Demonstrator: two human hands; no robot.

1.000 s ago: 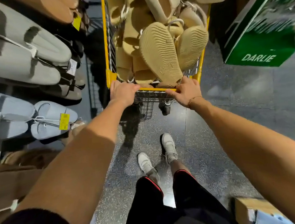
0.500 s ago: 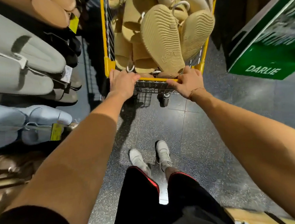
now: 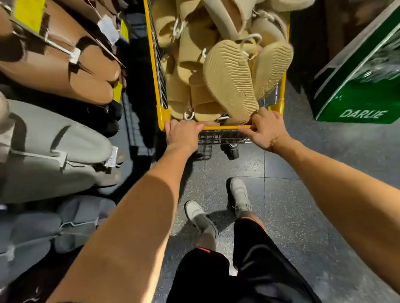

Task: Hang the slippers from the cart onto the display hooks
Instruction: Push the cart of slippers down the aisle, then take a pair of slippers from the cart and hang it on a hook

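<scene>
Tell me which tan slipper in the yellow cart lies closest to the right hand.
The big sole-up tan slipper; its ribbed sole faces the camera and its end nearly reaches the right hand.

At twelve o'clock, beige wavy-ribbed foam slippers (image 3: 230, 77) fill the yellow-framed wire cart (image 3: 161, 113). Brown and grey hanging slippers (image 3: 50, 144) sit at nine, a green white-lettered display stand (image 3: 367, 104) at two, dark speckled floor tiles (image 3: 295, 215) below.

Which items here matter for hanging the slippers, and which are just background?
Job:
- tan slippers piled in the yellow cart
- left hand and right hand, both gripping the cart's handle
- display slippers hanging at left

Background:
- green Darlie stand
- white sneakers
- speckled floor
</scene>
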